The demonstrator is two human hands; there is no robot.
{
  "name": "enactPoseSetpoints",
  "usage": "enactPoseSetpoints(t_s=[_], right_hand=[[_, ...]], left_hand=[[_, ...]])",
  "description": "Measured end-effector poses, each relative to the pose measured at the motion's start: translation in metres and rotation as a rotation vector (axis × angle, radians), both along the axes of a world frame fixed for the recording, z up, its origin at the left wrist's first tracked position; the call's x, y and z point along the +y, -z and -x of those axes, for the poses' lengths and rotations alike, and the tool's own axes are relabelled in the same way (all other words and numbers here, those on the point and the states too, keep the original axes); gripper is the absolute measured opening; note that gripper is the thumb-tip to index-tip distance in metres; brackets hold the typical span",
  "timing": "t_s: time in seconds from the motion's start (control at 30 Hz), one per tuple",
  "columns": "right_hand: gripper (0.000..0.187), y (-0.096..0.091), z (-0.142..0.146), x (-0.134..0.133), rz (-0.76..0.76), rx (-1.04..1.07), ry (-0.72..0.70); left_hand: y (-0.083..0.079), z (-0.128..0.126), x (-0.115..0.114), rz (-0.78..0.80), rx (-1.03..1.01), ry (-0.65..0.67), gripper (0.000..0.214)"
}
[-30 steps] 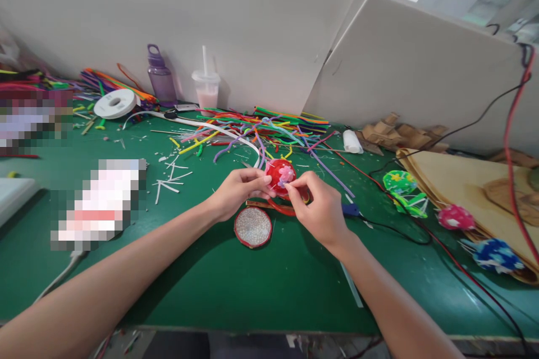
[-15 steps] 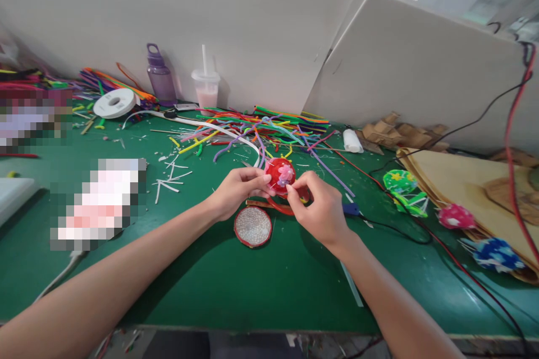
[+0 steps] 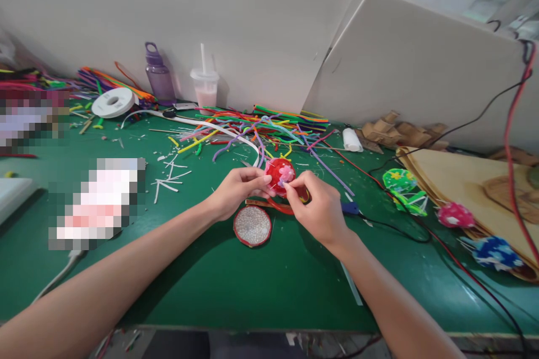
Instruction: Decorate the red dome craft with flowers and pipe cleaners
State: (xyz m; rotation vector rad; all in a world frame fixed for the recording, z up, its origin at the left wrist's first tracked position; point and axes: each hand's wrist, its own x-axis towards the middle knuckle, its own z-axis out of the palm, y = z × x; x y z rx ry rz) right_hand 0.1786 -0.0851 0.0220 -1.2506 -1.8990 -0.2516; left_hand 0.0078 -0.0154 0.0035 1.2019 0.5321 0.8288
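Observation:
A small round red fuzzy piece (image 3: 277, 170) with pink flowers on it is held above the table. My left hand (image 3: 239, 189) pinches its left edge between thumb and fingers. On the other side, my right hand (image 3: 316, 205) has thumb and forefinger pressed together at a flower near the lower right of the piece; whatever lies between those fingertips is too small to make out. Just below the hands lies a round red-rimmed dish of whitish beads (image 3: 252, 226). Behind my right hand a blue-handled tool (image 3: 350, 208) with a cord is partly hidden.
Colourful pipe cleaners (image 3: 269, 126) pile up at the back, near a drink cup (image 3: 205, 90), a purple bottle (image 3: 160, 79) and a ribbon spool (image 3: 113, 102). Green (image 3: 402, 182), pink (image 3: 455, 215) and blue (image 3: 497, 253) fuzzy pieces lie right, by brown paper (image 3: 455, 179). Cables cross the right side.
My right fingertips have shifted very slightly left against the flower. The red piece stays in my left hand, and the rest of the table looks the same.

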Motion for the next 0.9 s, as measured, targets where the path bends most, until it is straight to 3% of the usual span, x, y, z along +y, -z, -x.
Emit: enactPoseSetpoints(t_s=[0.37,0.9], right_hand=[[0.015,-0.0051,0.0014,-0.0026,0.096,0.188,-0.022],[0.013,-0.0004,0.0033,-0.0025,0.071,0.090,0.036]], left_hand=[[-0.0010,0.0006,-0.0009,-0.027,0.009,-0.021,0.020],[-0.0005,-0.0003,-0.0017,-0.082,0.058,-0.016,0.023]])
